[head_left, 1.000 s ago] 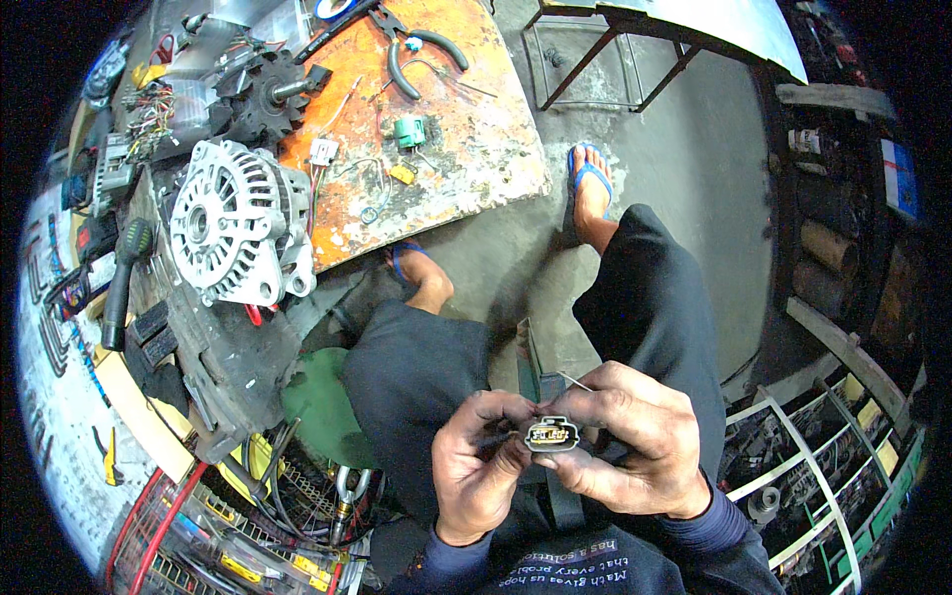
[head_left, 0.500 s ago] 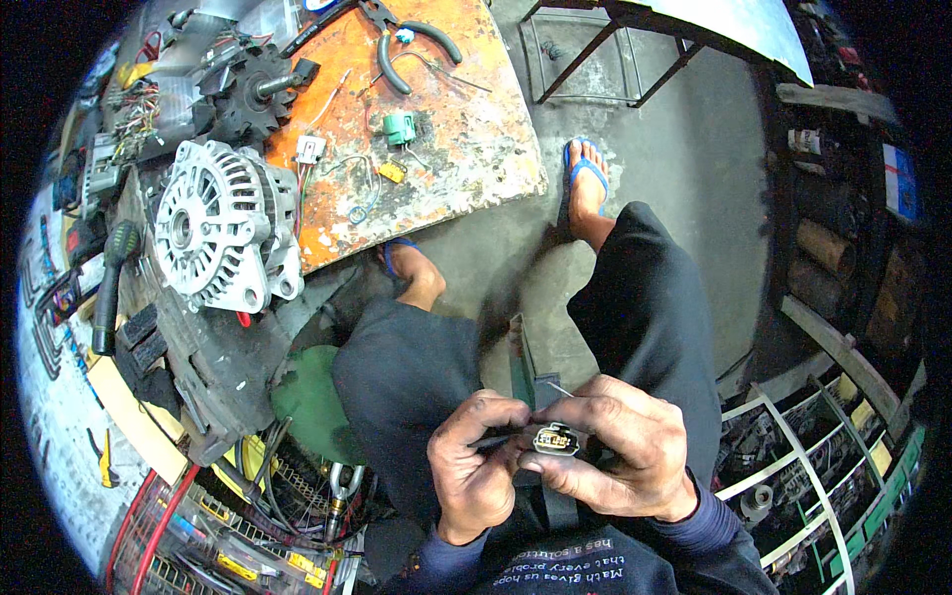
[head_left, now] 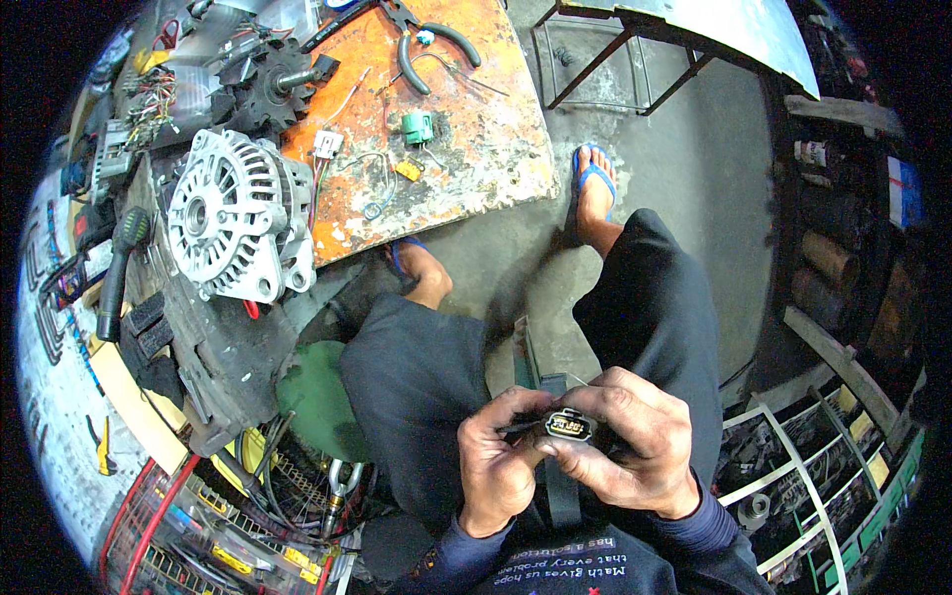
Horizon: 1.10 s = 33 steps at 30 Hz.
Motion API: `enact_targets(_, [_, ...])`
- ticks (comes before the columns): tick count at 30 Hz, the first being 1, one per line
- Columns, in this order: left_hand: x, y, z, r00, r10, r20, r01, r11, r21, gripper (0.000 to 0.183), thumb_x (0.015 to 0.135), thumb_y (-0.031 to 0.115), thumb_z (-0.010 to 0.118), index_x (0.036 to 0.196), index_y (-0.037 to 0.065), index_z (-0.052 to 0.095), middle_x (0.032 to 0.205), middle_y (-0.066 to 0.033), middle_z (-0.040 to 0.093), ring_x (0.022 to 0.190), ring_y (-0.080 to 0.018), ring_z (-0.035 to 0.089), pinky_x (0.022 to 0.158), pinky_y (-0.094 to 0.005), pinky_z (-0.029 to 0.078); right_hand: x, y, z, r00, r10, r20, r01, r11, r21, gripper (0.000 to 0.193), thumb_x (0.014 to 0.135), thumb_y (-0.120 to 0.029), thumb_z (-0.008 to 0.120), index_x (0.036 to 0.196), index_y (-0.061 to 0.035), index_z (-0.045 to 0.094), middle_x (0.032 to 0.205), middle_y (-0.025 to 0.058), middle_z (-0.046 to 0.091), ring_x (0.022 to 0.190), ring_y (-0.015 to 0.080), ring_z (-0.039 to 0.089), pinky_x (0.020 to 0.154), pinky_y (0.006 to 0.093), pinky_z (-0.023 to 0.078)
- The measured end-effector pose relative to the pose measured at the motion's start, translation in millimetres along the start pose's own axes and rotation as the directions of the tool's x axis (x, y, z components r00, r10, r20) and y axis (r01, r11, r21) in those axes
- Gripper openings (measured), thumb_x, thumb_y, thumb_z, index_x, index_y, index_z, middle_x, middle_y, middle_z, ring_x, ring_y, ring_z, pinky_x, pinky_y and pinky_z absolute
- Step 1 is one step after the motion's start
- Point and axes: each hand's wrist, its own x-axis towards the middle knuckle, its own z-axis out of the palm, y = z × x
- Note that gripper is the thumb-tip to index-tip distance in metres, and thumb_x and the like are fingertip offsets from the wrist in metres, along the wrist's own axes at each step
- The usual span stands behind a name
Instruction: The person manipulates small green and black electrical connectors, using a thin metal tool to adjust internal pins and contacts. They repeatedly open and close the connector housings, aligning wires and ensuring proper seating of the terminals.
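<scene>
Pinching the small black connector (head_left: 568, 425) between both thumbs above the lap, the left hand (head_left: 499, 466) and right hand (head_left: 635, 446) held a light, rigid, probably brittle plastic part, best gripped by its body sides.

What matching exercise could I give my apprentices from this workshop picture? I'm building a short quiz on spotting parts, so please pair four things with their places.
Things:
1. black connector plug
2. silver alternator
3. green connector
4. pliers

Places:
A. at the far end of the orange board, handles spread
B. pinched between the fingertips of the left hand and the right hand, over the lap
C. standing at the left edge of the orange board
D. lying near the middle of the orange board, by thin wires

Pairs: 1-B, 2-C, 3-D, 4-A
</scene>
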Motion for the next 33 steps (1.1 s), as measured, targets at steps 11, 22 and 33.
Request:
enact_targets(11, [-6.2, 3.4, -4.3, 0.997, -0.066, 0.038, 0.062, 0.993, 0.098, 0.027, 0.081, -0.004, 0.079, 0.107, -0.003, 0.073, 0.098, -0.0088, 0.074, 0.094, -0.0158, 0.071, 0.085, -0.0295, 0.055, 2.7, -1.2, -7.5, 0.995, -0.019, 0.095, 0.021, 1.0, -0.013, 0.033, 0.08, -0.015, 0.088, 0.106, 0.0007, 0.073, 0.086, 0.011, 0.067, 0.068, 0.0271, 0.068, 0.059, 0.0359, 0.055])
enact_targets(22, [1.2, 36.2, -22.3, 0.923, -0.178, 0.342, 0.251, 0.951, -0.181, 0.075, 0.086, 0.027, 0.089, 0.145, -0.004, 0.055, 0.138, -0.0193, 0.066, 0.125, -0.0241, 0.064, 0.104, -0.0363, 0.053, 0.5, -4.8, -21.2, 0.949, -0.056, 0.311, 0.068, 0.997, -0.028, 0.049, 0.08, -0.014, 0.085, 0.125, -0.0058, 0.067, 0.098, 0.0112, 0.065, 0.084, 0.0342, 0.071, 0.069, 0.0413, 0.06])
enact_targets(33, [-7.4, 26.0, -25.8, 0.972, 0.014, 0.234, 0.027, 0.985, -0.172, 0.032, 0.096, 0.007, 0.077, 0.125, -0.005, 0.068, 0.122, -0.016, 0.072, 0.112, -0.0209, 0.071, 0.099, -0.0334, 0.056, -16.0, -12.4, -15.4, 0.999, -0.015, 0.047, 0.013, 0.999, 0.042, 0.035, 0.082, -0.006, 0.087, 0.112, 0.0057, 0.072, 0.099, 0.0154, 0.073, 0.085, 0.0263, 0.074, 0.076, 0.0351, 0.061])
